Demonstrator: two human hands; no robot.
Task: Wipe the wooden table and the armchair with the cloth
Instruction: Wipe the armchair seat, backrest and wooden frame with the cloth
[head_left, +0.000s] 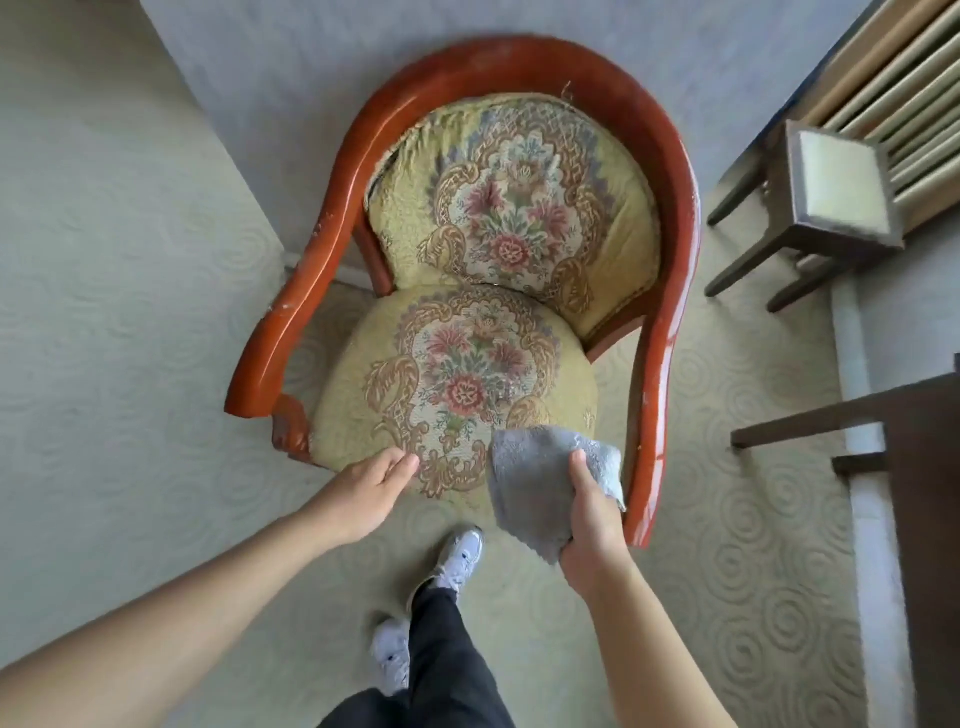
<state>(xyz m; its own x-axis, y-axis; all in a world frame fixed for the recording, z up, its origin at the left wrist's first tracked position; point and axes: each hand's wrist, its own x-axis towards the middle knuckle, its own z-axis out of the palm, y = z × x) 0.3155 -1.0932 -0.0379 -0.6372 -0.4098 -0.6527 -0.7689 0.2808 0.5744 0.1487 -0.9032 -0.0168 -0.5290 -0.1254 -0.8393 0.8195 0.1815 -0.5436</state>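
Standing over armchair (467, 322), armchair stage seems barely begun; no wipe marks to judge by. Counter (930, 467), dark wood, at right edge: wiped or not, cannot tell. Cloth (530, 483) bunched in right hand (592, 525), just above seat front. Left hand (371, 488) relaxed, fingers loose, holding nothing, near seat edge. 2 surfaces, neither visibly finished.

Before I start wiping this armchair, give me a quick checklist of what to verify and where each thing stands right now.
1. Cloth in hand: ok. The right hand grips the grey cloth.
2. Cloth on the chair: cannot tell. It hangs by the front edge of the seat cushion; contact is unclear.
3. Other hand free: ok. The left hand is open, fingers at the seat's front edge.
4. Seat free of objects: ok. Nothing lies on it.
5. Wooden frame within reach: ok. Its right arm is beside the cloth.
6. Cloth clean or damp: cannot tell.
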